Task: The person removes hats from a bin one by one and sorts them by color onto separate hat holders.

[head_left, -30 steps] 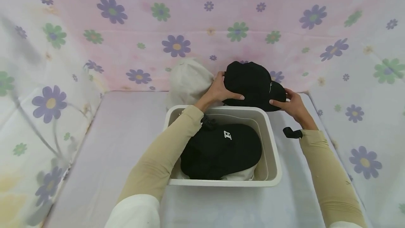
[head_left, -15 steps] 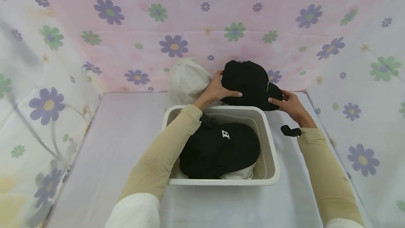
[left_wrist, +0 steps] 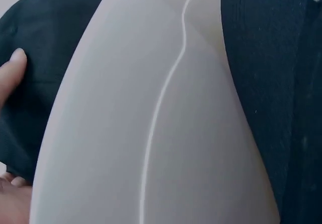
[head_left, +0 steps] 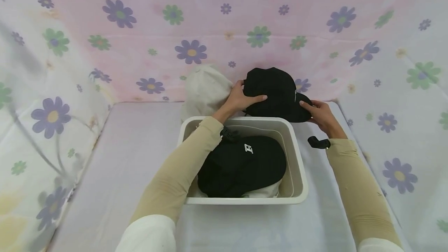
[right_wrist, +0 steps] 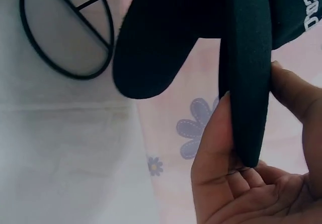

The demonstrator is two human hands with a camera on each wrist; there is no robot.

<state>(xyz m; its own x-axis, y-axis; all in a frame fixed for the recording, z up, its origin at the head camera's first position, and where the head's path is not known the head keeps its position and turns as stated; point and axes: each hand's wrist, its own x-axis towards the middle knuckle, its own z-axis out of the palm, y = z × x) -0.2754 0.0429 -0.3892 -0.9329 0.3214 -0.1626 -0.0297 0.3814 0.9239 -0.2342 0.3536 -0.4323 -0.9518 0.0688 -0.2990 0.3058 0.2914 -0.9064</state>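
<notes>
In the head view, a black baseball cap (head_left: 271,94) is held up behind a white plastic bin, its brim toward the right. My left hand (head_left: 238,98) grips the crown's left side, thumb across the front and fingers toward the back. My right hand (head_left: 323,116) pinches the brim (right_wrist: 247,83) between thumb and fingers, as the right wrist view shows closely. White lettering (right_wrist: 311,10) marks the cap's front. A second dark brim (right_wrist: 151,58) shows beyond it. Just left of the held cap stands an off-white cap (head_left: 204,88).
The white bin (head_left: 300,166) sits under my left forearm, with a black cap (head_left: 245,166) bearing a white letter lying over off-white cloth (head_left: 264,191). A black wire base (right_wrist: 68,75) stands on the pale tabletop (head_left: 140,135). Flowered cloth (head_left: 157,22) walls the back and sides.
Both thumbs have shifted slightly upward on the held cap. The cap stays in nearly the same place, while the whole head view has drifted a little.
</notes>
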